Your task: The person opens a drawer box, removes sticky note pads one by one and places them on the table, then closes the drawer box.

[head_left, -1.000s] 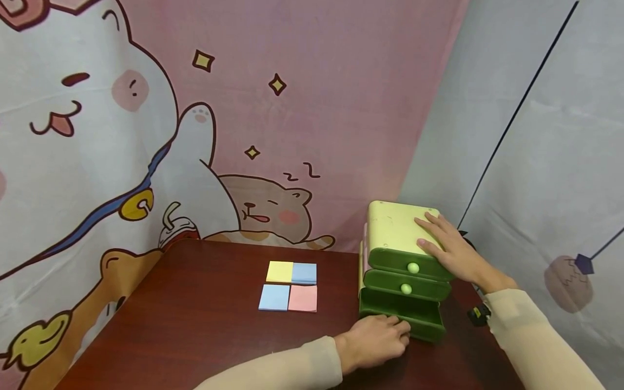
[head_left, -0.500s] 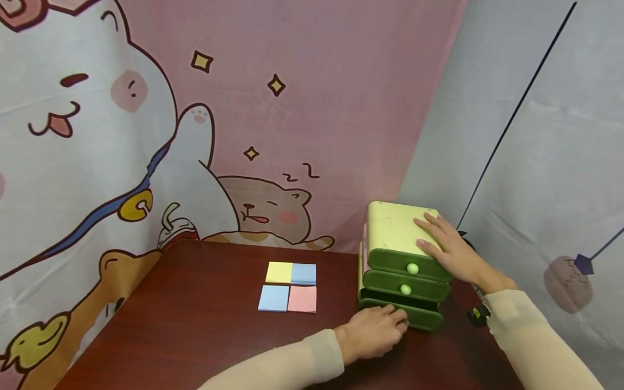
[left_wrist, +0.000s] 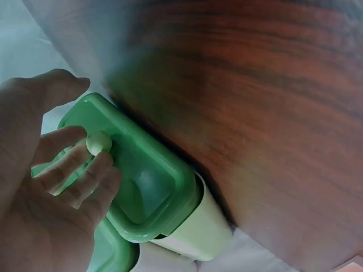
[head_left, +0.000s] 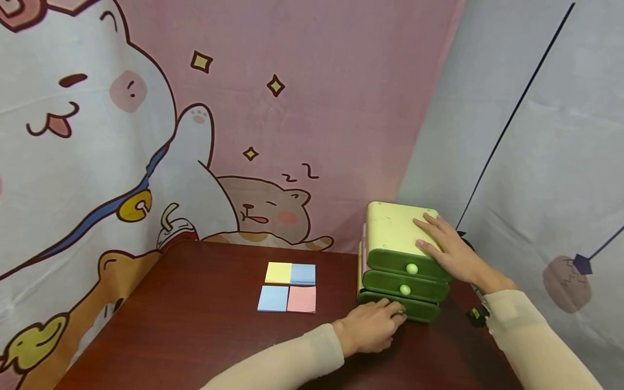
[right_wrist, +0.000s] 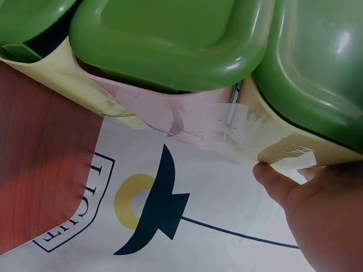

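A small three-drawer chest [head_left: 397,225] with a pale yellow top and dark green drawer fronts stands at the right of the table. My left hand [head_left: 372,327] is at the bottom drawer [head_left: 423,310], fingertips against its front around the round knob [left_wrist: 99,143], the thumb held apart. That drawer sits slightly out; a dark gap shows above its front. On the chest's top and right edge rests my right hand [head_left: 450,254], fingers spread. The right thumb [right_wrist: 275,181] lies along the chest's side in the right wrist view. Both upper drawers are closed.
Several sticky-note pads lie left of the chest: yellow [head_left: 278,273], blue [head_left: 303,274], another blue [head_left: 272,298] and pink [head_left: 301,299]. A printed cloth [head_left: 341,108] hangs behind the brown table [head_left: 205,325]. A small black object [head_left: 478,315] is by the right wrist.
My left hand has pushed the bottom drawer inward, from well out to nearly closed, moving slightly away from me. The right hand has stayed on top of the chest.
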`<state>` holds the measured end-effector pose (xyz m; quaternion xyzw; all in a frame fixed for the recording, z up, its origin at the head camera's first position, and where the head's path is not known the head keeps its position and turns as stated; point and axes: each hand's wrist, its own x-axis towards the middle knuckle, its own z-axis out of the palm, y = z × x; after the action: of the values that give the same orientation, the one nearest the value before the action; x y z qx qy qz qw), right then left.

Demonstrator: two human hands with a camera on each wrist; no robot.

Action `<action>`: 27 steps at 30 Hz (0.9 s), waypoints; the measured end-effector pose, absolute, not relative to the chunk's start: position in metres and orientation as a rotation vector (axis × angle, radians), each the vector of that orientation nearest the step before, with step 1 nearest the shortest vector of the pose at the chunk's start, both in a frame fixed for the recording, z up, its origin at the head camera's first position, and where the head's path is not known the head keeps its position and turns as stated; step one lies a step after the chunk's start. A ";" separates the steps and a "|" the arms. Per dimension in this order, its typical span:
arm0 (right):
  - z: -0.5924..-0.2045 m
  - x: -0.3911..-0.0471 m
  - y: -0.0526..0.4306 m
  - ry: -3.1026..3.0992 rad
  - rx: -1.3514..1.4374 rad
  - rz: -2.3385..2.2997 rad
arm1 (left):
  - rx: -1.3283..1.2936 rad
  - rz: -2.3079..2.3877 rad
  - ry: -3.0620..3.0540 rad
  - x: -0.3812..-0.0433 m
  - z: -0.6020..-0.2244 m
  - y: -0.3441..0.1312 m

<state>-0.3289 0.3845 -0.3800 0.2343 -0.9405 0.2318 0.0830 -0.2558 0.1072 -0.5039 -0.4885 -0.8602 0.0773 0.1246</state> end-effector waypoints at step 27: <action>-0.378 -0.330 0.385 -2.826 0.701 0.667 | -1.419 0.161 -2.524 -0.265 -0.504 0.106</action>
<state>-0.3300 0.3848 -0.3775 0.2340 -0.9433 0.2226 0.0772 -0.2646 0.1060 -0.5043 -0.4857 -0.8640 0.0551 0.1205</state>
